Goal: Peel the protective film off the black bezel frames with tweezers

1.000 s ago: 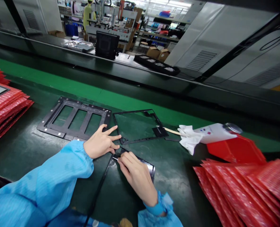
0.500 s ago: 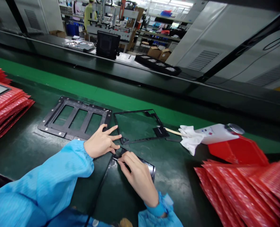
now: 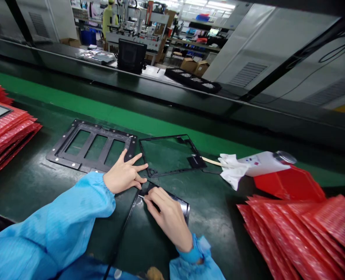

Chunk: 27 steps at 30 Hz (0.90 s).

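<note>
My left hand [image 3: 123, 174] lies with its fingers spread, its fingertips at the top corner of a thin black frame [image 3: 126, 222] on the bench. Below and right of it, my right hand [image 3: 168, 213] is closed in a pinch on a thin tool with a pale pointed tip [image 3: 141, 196]. That tip touches or nearly touches the frame's edge close to the corner; most of the tool is hidden by my fingers. A glossy dark edge [image 3: 186, 209] shows beyond my right hand. Behind my hands lies another slim black frame [image 3: 172, 171] with a dark flap at its right corner.
A black fixture [image 3: 96, 149] with three openings lies at the left. Red bubble-wrap pouches [image 3: 9, 144] are stacked far left, more red pouches [image 3: 295, 229] at right. A white bottle [image 3: 264, 164] and crumpled white tissue [image 3: 234, 170] lie behind. A raised ledge [image 3: 160, 93] crosses the back.
The whole view has shifted slightly. My left fingers and the right-hand pinch stay at the frame's corner in nearly the same pose.
</note>
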### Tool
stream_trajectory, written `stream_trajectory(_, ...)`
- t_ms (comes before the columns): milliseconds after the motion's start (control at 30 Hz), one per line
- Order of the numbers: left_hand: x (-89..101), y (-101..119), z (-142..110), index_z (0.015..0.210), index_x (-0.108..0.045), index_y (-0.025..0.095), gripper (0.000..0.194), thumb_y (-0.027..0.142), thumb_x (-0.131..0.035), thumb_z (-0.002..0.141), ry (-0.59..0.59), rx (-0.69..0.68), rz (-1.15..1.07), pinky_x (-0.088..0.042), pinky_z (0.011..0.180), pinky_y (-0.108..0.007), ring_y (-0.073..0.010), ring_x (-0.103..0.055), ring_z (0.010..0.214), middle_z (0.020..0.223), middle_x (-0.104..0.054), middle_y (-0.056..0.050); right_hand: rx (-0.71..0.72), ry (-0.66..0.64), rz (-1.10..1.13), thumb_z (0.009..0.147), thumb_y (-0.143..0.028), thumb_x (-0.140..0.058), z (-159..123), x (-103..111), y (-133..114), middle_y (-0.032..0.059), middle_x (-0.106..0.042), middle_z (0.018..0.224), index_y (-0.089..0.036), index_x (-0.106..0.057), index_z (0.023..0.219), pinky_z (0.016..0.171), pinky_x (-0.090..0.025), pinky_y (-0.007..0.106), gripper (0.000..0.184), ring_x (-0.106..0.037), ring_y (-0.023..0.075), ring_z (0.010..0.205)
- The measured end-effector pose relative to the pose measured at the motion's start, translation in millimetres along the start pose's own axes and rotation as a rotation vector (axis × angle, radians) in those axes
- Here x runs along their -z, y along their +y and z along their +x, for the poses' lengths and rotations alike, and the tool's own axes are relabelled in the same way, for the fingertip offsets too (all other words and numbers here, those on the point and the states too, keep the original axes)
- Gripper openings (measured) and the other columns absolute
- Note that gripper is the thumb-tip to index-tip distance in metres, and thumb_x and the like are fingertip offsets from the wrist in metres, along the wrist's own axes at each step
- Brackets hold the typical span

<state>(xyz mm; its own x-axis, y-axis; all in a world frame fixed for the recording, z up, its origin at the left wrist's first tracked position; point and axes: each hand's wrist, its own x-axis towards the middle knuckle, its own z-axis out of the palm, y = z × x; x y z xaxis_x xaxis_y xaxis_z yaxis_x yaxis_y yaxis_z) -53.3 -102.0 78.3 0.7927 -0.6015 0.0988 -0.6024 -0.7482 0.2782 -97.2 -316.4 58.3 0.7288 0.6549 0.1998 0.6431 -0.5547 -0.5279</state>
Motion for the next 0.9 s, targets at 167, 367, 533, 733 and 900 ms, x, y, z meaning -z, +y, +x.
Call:
stream_trajectory(167, 1.0, 0.3, -0.3, 0.105, -0.069, 0.037, 0.020, 0.041, -0.062, 0.087, -0.012, -0.005, 0.015, 0.002, 0.113, -0.063, -0.0266, -0.023, 0.143, 0.140, -0.051, 0.003, -0.024, 0.005, -0.041, 0.100, -0.019, -0.041, 0.6, -2.5, 1.5, 0.0040, -0.055, 0.086, -0.021, -0.050, 0.085, 0.069, -0.040, 0.029, 0.018, -0.051, 0.0202, 0.085)
stream_trajectory(367, 2.1, -1.1, -1.0, 0.105, -0.069, 0.037, 0.024, 0.047, -0.062, 0.085, -0.014, -0.015, 0.002, 0.005, 0.111, -0.064, -0.0279, -0.021, 0.144, 0.141, -0.049, 0.002, 0.026, -0.046, -0.084, 0.100, -0.018, -0.041, -2.0, -2.7, 0.1, 0.0033, -0.054, 0.084, -0.020, -0.049, 0.083, 0.066, -0.039, 0.029, 0.019, -0.051, 0.0194, 0.083)
stream_trajectory(533, 0.5, -3.0, -2.7, 0.107, -0.069, 0.038, 0.024, 0.048, -0.060, 0.086, -0.015, -0.013, -0.023, 0.004, 0.110, -0.065, -0.0278, -0.020, 0.144, 0.143, -0.048, 0.002, 0.027, -0.009, -0.036, 0.100, -0.019, -0.041, -1.6, -1.9, -0.2, 0.0035, -0.055, 0.085, -0.020, -0.051, 0.084, 0.068, -0.041, 0.028, 0.019, -0.052, 0.0189, 0.084)
stream_trajectory(733, -0.9, -2.4, -3.4, 0.110, -0.067, 0.037, 0.026, 0.046, -0.060, 0.087, -0.013, -0.007, -0.027, 0.005, 0.111, -0.064, -0.0269, -0.019, 0.144, 0.143, -0.047, 0.002, 0.006, 0.012, -0.102, 0.101, -0.018, -0.040, 1.2, -2.5, -0.9, 0.0037, -0.055, 0.087, -0.020, -0.053, 0.086, 0.067, -0.041, 0.028, 0.019, -0.052, 0.0191, 0.085)
stream_trajectory(900, -0.9, -3.2, -2.6, 0.108, -0.068, 0.039, 0.026, 0.047, -0.061, 0.085, -0.026, 0.001, -0.030, 0.008, 0.109, -0.067, -0.0291, -0.017, 0.144, 0.144, -0.046, 0.002, 0.076, -0.029, -0.214, 0.100, -0.016, -0.039, 0.8, -3.6, 0.3, 0.0033, -0.054, 0.083, -0.019, -0.052, 0.084, 0.063, -0.038, 0.027, 0.021, -0.052, 0.0180, 0.081)
